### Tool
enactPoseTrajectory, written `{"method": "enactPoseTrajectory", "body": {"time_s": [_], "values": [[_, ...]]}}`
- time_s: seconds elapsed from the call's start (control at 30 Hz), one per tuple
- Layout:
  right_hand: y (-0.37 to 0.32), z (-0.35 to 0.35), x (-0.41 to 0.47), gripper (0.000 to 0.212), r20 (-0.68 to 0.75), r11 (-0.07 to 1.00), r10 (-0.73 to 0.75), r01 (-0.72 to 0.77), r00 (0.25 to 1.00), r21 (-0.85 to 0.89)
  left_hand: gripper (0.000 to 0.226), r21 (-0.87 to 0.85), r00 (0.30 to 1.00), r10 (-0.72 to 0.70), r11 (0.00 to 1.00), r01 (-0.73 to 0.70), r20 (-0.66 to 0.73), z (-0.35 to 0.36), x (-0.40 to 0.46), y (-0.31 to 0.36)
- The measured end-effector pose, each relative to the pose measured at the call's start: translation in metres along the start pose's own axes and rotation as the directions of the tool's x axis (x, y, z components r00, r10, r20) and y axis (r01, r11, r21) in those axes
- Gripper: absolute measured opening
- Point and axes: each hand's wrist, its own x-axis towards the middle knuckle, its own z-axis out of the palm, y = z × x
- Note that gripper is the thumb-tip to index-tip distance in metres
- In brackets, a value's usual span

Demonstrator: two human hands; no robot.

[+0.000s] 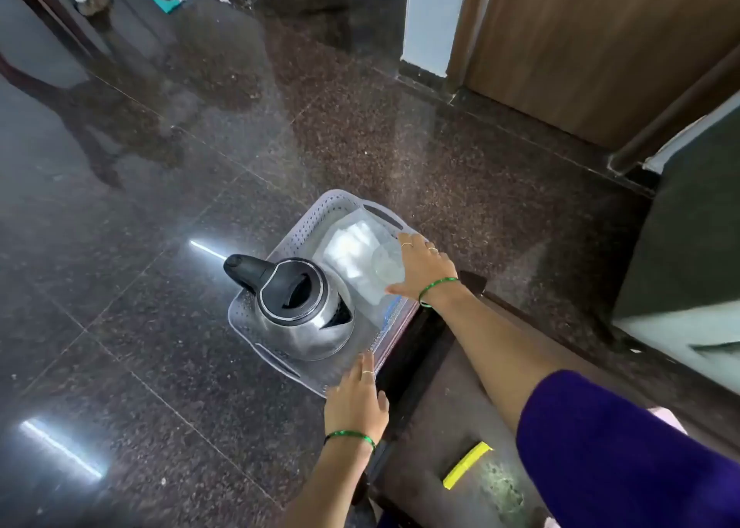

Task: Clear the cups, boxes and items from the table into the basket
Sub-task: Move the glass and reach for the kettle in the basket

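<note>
1. The basket (276, 371), pale grey and perforated, sits on the dark speckled floor (120, 287), its near edge right against the low dark table (432, 419).
2. A steel kettle (300, 311) with a black lid and handle stands upright in the near half of the basket.
3. A clear bag (352, 255) holding something white lies in the far half, beside the kettle.
4. The right hand (424, 271) reaches over the far half, fingers spread around a clear cup (386, 267) held just above the bag; whether the cup rests on the bag I cannot tell.
5. The left hand (356, 399) lies flat, fingers together and empty, on the basket's near corner.
6. Each wrist wears a green bangle (436, 287).
7. A yellow item (466, 465) lies on the table, well apart from the basket.
</note>
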Motion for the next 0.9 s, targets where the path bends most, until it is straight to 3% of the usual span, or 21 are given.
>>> {"method": "enactPoseTrajectory", "body": {"time_s": [0.13,0.3,0.63,0.9], "values": [[0.002,0.009,0.011,0.116,0.111,0.999,0.029,-0.031,0.993,0.01,0.068,-0.016,1.0,-0.008,1.0,0.009,0.021,0.009,0.007,-0.005],[0.002,0.022,0.019,0.112,0.108,0.996,0.038,-0.047,0.993,0.08,0.068,-0.03,0.999,0.014,0.999,-0.013,0.032,0.018,0.012,-0.007],[0.008,0.024,0.003,0.094,-0.078,0.945,0.09,-0.06,0.993,0.321,0.074,0.046,0.998,-0.003,0.999,0.0,0.059,0.02,0.01,0.0],[0.047,0.005,-0.068,0.082,-0.285,0.819,0.24,-0.036,0.928,0.572,0.077,0.098,0.992,-0.066,0.994,0.055,0.108,0.013,0.008,0.017]]}}
